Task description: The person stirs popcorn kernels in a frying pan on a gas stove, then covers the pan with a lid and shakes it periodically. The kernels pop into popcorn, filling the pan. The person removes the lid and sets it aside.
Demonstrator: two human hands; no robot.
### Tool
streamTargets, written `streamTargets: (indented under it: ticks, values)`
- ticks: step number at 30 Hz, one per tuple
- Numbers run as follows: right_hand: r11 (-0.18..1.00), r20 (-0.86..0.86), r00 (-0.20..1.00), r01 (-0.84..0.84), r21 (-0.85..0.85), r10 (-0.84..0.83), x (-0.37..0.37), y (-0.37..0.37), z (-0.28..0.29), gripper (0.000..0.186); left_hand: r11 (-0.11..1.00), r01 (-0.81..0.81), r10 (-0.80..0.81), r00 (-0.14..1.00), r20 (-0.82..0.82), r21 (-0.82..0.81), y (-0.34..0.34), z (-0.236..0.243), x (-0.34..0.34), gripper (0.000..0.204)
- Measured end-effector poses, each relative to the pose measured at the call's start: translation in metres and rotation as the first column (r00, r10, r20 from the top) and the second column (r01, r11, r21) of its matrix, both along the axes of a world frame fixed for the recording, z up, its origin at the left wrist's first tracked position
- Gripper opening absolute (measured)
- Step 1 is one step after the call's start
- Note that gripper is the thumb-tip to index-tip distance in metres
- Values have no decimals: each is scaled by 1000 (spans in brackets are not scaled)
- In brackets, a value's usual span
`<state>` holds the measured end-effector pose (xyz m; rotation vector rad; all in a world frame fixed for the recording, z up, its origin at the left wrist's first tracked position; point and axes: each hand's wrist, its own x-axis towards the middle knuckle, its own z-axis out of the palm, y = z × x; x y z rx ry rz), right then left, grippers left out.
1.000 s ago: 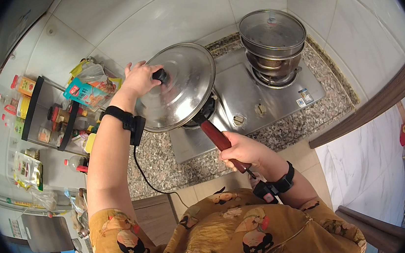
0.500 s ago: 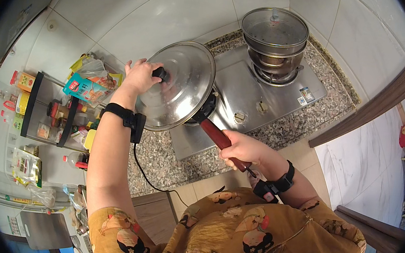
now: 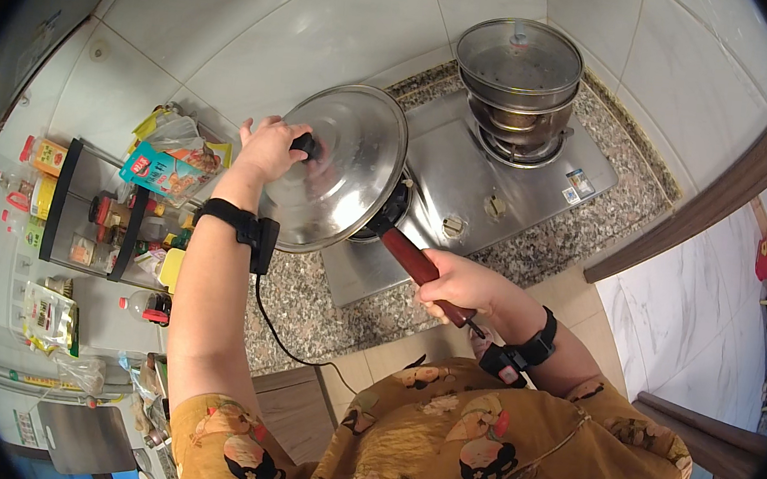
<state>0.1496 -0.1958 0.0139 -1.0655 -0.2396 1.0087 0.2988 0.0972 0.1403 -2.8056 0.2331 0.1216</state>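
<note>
A large round metal lid (image 3: pixel 350 157) sits over a pan whose body it hides. My left hand (image 3: pixel 267 148) is closed on the lid's black knob (image 3: pixel 305 145), thumb and a finger at its side. From the pan a dark red handle (image 3: pixel 408 255) points toward me. Around the near end of that handle my right hand (image 3: pixel 455 284) is wrapped. The pan is at the left burner of a steel gas stove (image 3: pixel 492 181).
A steamer pot (image 3: pixel 520 100) with a glass lid stands on the right burner. At the left, a black rack (image 3: pixel 70 197) holds several jars and bottles, with a blue food pouch (image 3: pixel 166 170) behind it. A black cable (image 3: pixel 276 326) hangs from my left wrist strap.
Both hands keep their grips on the knob and the handle. The picture has shifted very slightly; the pan, lid and steamer pot stay in place relative to the stove.
</note>
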Motion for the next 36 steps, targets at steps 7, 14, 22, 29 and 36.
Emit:
streamTargets:
  ticks: [7, 14, 22, 29, 36]
  values:
    - [1000, 14, 1000, 11, -18, -11, 0, -2, 5, 36, 1000, -5, 5, 1000, 15, -10, 3, -1, 2, 47]
    - [1000, 7, 1000, -8, 6, 8, 3, -2, 1, 42, 999, -19, 20, 999, 30, -26, 0, 4, 3, 46]
    - [1000, -24, 1000, 11, 8, -10, 5, -2, 3, 36, 999, -13, 15, 998, 60, -31, 6, 5, 9, 46]
    - [999, -25, 1000, 19, 30, -18, 8, -3, -3, 35, 999, -35, 35, 999, 22, -34, 2, 3, 14, 46]
    - [1000, -30, 1000, 0, 22, 0, 11, -7, -4, 37, 999, 5, -2, 996, 94, -36, 16, 4, 19, 45]
